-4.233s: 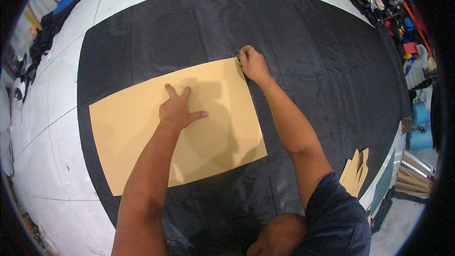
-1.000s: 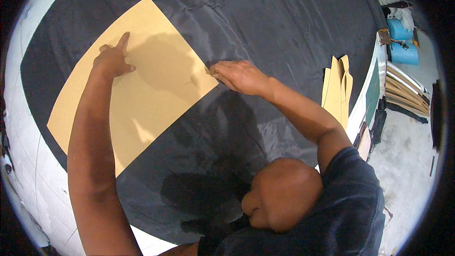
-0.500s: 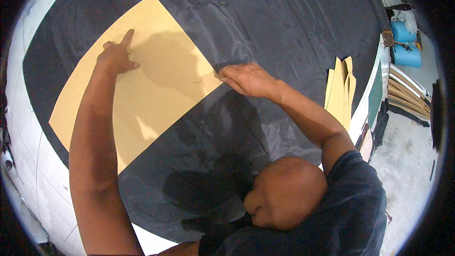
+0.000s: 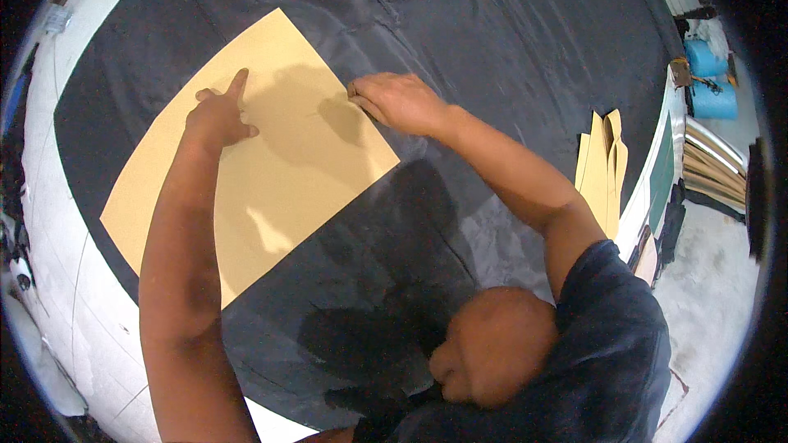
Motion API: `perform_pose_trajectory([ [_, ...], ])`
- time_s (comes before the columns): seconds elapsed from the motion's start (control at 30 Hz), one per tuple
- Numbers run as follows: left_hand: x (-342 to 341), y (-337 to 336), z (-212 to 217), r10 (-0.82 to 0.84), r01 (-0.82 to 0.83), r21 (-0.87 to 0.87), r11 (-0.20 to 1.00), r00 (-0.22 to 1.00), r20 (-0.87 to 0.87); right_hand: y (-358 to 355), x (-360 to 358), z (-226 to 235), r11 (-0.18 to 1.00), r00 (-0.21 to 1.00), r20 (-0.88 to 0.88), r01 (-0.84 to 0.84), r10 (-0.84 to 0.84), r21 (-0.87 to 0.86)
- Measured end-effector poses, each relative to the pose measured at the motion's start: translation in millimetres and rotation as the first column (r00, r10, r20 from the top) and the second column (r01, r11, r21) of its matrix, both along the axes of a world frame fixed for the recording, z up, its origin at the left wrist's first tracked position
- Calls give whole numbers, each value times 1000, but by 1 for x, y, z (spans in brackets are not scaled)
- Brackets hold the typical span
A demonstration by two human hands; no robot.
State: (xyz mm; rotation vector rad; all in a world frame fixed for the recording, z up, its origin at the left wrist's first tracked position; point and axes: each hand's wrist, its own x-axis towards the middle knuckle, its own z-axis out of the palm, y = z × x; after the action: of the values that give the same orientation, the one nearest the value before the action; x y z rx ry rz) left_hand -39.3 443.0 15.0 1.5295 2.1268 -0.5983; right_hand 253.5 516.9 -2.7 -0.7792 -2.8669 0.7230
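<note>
A large yellow sheet of card or paper [image 4: 279, 189] lies flat on black, faintly glossy fabric [image 4: 509, 57]. My left hand [image 4: 218, 117] rests on the sheet near its far left side, fingers spread, the index finger pointing away from me. At the sheet's right edge, short of its far corner, is my right hand [image 4: 400, 102]. Its fingers are closed together at the edge; whatever they hold is hidden beneath them. My forearms' and hands' shadows fall across the sheet.
Folded yellow strips of paper [image 4: 599, 168] lie on the fabric at the right. Beyond the white table edge [image 4: 675, 107] are blue rolls [image 4: 712, 100] and a stack of brown and white sheets [image 4: 712, 162]. The table's white surface [image 4: 74, 295] shows along the left.
My right hand has slid from the sheet's right corner up along its edge, away from me. My left hand stays in the same place on the sheet. The whole view has shifted slightly.
</note>
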Motion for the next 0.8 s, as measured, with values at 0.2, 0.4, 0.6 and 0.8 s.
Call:
perform_pose_trajectory([
  [0.2,2,0,-4,18,-18,7,1000,999,-28,39,-45,-10,999,998,-66,25,-22,48],
  [0.4,-5,0,-6,-1,1,-2,1000,1000,4,70,-84,-18,988,987,-161,44,-20,148],
  [0.6,3,1,-4,3,-3,9,1000,999,-33,40,-41,-19,983,997,-69,-21,34,184],
  [0.8,-2,-1,-9,-5,5,-5,1000,999,-45,-34,45,-9,992,995,-38,-92,95,83],
])
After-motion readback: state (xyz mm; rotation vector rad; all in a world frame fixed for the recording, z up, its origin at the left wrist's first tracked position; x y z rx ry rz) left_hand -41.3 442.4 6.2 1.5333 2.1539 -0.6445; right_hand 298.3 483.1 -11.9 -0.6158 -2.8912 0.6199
